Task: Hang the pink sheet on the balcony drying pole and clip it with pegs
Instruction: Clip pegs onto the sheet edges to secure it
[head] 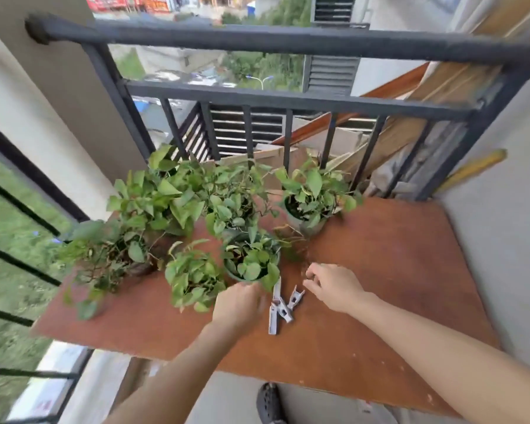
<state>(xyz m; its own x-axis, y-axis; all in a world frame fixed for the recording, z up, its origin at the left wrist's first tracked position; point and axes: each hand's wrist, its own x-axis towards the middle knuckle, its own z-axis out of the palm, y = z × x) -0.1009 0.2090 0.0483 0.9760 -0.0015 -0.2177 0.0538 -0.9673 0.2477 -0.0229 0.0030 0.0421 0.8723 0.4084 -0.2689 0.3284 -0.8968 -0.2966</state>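
Three grey pegs (281,307) lie in a small heap on the reddish-brown table (395,270), just in front of the potted plants. My left hand (237,304) hovers right beside the pegs on their left, palm down, fingers loosely bent and blurred, holding nothing that I can see. My right hand (334,289) is just right of the pegs, fingers loosely curled above the table top, with nothing in it. No pink sheet and no drying pole appear in view.
Several potted green plants (196,215) crowd the table's left and back. A black metal railing (288,44) runs behind the table, with wooden planks (426,96) leaning beyond it. A dark shoe (268,402) shows below the table's front edge.
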